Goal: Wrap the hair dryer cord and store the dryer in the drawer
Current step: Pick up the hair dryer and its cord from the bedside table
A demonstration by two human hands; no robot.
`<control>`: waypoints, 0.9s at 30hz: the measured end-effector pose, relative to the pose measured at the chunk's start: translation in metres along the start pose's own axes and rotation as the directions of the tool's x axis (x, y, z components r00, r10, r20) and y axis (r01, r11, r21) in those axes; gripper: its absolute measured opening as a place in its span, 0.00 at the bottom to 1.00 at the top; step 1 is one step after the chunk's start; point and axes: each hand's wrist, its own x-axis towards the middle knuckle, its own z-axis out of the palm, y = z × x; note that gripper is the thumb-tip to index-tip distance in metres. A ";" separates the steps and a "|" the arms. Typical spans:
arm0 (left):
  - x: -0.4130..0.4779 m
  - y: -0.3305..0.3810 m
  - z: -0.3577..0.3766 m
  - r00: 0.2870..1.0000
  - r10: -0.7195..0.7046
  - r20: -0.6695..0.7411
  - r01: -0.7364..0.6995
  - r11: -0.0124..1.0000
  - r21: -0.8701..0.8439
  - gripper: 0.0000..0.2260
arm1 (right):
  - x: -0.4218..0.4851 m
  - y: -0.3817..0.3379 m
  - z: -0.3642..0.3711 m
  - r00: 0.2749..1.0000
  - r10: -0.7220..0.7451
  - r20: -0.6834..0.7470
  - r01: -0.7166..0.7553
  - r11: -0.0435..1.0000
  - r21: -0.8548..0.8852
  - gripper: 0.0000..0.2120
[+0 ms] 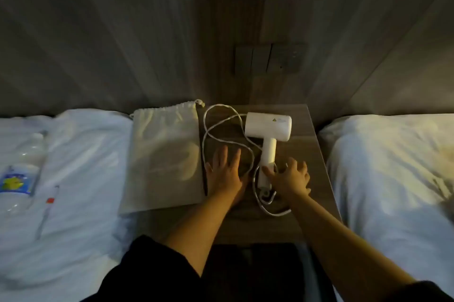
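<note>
A white hair dryer (pixel 269 129) lies flat on the wooden nightstand (pixel 304 154), barrel toward the wall, handle pointing at me. Its white cord (pixel 216 127) loops loosely over the left part of the nightstand and curls below the handle's end. My right hand (pixel 290 177) rests with fingers spread at the lower end of the handle, thumb touching it, not closed around it. My left hand (pixel 224 171) lies palm down and open on the nightstand, over a loop of the cord. No drawer shows in this view.
A pale drawstring cloth bag (pixel 163 156) lies flat at the nightstand's left side, partly on the left bed (pixel 81 166). A water bottle (pixel 22 171) and a thin pen-like item (pixel 49 205) lie on that bed. Another bed (pixel 393 166) is at right. Wall switches (pixel 267 58) sit above.
</note>
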 end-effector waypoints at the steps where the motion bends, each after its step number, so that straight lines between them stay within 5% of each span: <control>1: 0.008 -0.004 0.008 0.997 0.059 -0.056 -0.054 0.995 0.083 0.31 | 0.006 0.004 0.009 0.999 -0.029 -0.036 0.027 0.999 -0.042 0.40; 5: 0.042 -0.018 0.027 0.966 0.209 -0.151 -0.186 0.970 0.157 0.29 | 0.023 0.009 0.032 0.961 -0.235 -0.146 0.199 0.954 -0.226 0.36; 11: 0.057 -0.018 0.054 0.874 0.354 -0.333 -0.288 0.929 0.234 0.31 | 0.035 0.001 0.046 0.900 -0.345 -0.267 0.256 0.914 -0.316 0.28; 18: 0.060 -0.020 0.061 0.740 0.545 -0.393 -0.496 0.838 0.227 0.22 | 0.055 0.012 0.043 0.881 -0.371 -0.294 0.341 0.928 -0.151 0.26; 21: 0.053 -0.011 0.065 0.737 0.486 -0.470 -0.490 0.863 0.123 0.09 | 0.053 0.017 0.030 0.897 -0.354 -0.266 0.349 0.935 -0.068 0.25; 27: -0.006 -0.001 0.083 0.755 0.423 -0.500 -0.452 0.889 0.070 0.08 | 0.001 0.063 0.023 0.902 -0.354 -0.248 0.393 0.910 0.132 0.23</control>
